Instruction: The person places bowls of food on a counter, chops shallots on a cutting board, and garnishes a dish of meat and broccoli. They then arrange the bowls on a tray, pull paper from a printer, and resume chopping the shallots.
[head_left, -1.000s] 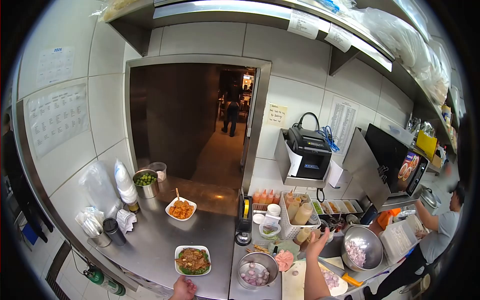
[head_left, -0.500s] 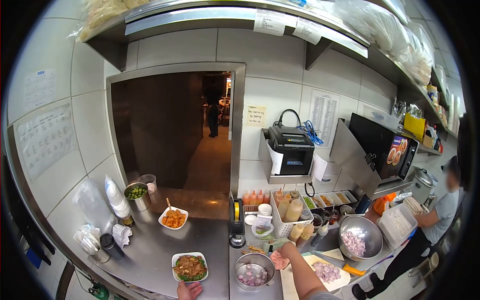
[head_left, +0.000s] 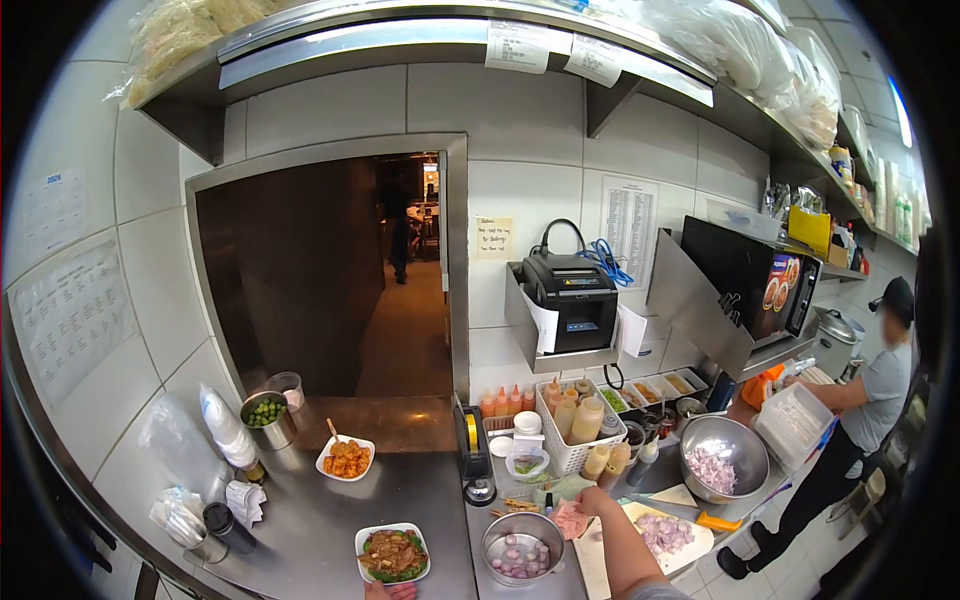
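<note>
My left hand (head_left: 390,591) is at the bottom edge, partly cut off, with its fingers stretched out at the near rim of a square white bowl (head_left: 422,541). The bowl holds brown sliced food over green leaves. My right hand (head_left: 594,503) reaches over the cutting board (head_left: 590,560) and has its fingers closed on a crumpled pink cloth (head_left: 570,519); the fingertips are partly hidden. Left of the cloth is a metal pot (head_left: 490,545) with peeled shallots. Chopped shallots (head_left: 664,533) lie on the board near a yellow-handled knife (head_left: 715,522).
Another white bowl (head_left: 345,458) holds orange food and a spoon. A steel mixing bowl (head_left: 724,458) of chopped shallots stands right, near a sauce-bottle basket (head_left: 568,455). A receipt printer (head_left: 570,300) hangs above. Another person (head_left: 880,380) works at the far right.
The camera view has shifted, moving the counter items slightly right and down. My left hand is a little closer to the bowl. My right hand stays at the pink cloth.
</note>
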